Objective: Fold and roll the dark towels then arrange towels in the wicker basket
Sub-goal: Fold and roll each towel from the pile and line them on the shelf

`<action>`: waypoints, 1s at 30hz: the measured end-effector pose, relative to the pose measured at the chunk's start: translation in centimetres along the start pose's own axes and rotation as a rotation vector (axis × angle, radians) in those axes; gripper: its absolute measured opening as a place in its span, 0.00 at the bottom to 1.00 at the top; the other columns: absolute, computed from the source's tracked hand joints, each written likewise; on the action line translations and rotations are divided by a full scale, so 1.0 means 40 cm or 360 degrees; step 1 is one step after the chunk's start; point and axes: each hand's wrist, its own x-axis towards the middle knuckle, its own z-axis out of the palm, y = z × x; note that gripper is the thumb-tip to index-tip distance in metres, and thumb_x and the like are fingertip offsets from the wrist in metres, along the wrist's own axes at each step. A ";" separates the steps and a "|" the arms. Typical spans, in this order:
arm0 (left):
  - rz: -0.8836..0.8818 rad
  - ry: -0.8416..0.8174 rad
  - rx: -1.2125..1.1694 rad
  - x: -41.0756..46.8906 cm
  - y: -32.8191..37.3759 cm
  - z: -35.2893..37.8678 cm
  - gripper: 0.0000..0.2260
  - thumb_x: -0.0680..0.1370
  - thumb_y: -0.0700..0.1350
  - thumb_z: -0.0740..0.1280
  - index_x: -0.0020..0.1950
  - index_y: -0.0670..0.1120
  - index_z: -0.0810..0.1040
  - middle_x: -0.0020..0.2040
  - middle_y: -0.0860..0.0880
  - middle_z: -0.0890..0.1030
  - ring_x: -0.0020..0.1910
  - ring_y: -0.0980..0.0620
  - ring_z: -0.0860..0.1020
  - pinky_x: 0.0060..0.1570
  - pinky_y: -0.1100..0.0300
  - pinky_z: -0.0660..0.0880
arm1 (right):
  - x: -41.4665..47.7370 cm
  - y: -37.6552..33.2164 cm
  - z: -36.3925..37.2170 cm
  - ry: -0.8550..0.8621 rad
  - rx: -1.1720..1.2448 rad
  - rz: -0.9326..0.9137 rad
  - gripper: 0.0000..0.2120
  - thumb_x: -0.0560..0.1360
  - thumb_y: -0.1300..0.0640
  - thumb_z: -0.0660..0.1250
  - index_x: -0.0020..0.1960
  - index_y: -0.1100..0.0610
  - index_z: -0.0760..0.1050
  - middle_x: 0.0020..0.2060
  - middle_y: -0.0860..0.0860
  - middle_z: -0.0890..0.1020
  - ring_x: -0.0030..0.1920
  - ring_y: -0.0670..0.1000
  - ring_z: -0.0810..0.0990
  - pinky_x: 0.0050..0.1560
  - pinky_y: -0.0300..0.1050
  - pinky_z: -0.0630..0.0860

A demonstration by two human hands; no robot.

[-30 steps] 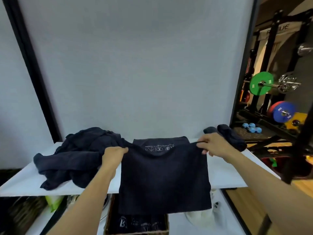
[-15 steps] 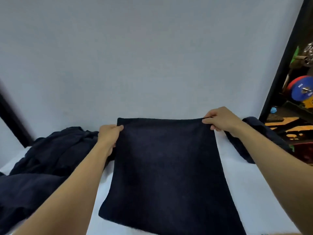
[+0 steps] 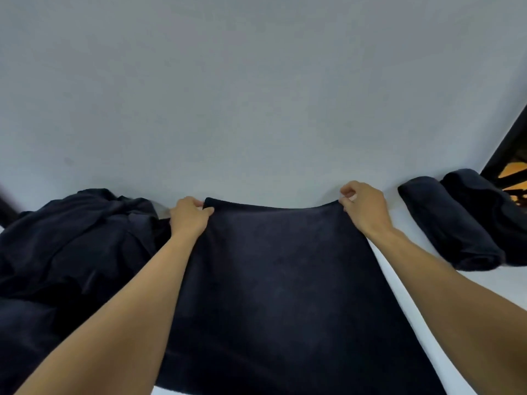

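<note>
Dark towel (image 3: 279, 280) lies lengthwise toward the wall (image 3: 256, 95), far corners pinched by left hand (image 3: 189, 218) and right hand (image 3: 366, 206)

I have my left forearm (image 3: 134, 315) and right forearm (image 3: 445, 283) bare and stretched forward, the hands well apart at about the same height. My left hand (image 3: 189, 216) lies knuckles up, its thumb pointing inward toward the other hand, and pinches the far corner of the dark towel (image 3: 279, 266). My right hand (image 3: 363, 208) pinches the opposite far corner on its inner side, thumb and forefinger closed on the edge, the remaining fingers curled loosely.
</note>
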 end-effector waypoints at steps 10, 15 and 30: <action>-0.0027 -0.0389 -0.0232 -0.303 -0.070 -0.132 0.15 0.77 0.51 0.70 0.57 0.42 0.75 0.54 0.48 0.77 0.55 0.47 0.76 0.51 0.55 0.71 | -0.317 -0.005 -0.144 -0.0216 0.0047 0.0388 0.17 0.77 0.49 0.67 0.63 0.55 0.73 0.50 0.51 0.78 0.55 0.54 0.77 0.53 0.47 0.74; -0.0191 -0.0564 -0.0307 -0.446 -0.181 -0.234 0.18 0.73 0.57 0.72 0.46 0.42 0.77 0.47 0.48 0.78 0.44 0.49 0.75 0.41 0.56 0.72 | -0.504 -0.009 -0.227 -0.0450 0.0272 0.0509 0.11 0.76 0.48 0.69 0.47 0.57 0.78 0.45 0.55 0.81 0.38 0.53 0.77 0.37 0.45 0.73; -0.0032 -0.0518 -0.0371 -0.662 -0.243 -0.318 0.13 0.76 0.42 0.72 0.35 0.41 0.72 0.25 0.56 0.71 0.30 0.53 0.67 0.30 0.64 0.63 | -0.727 -0.027 -0.321 -0.0513 0.0445 0.0388 0.07 0.73 0.55 0.73 0.48 0.55 0.78 0.34 0.57 0.83 0.31 0.47 0.79 0.30 0.41 0.68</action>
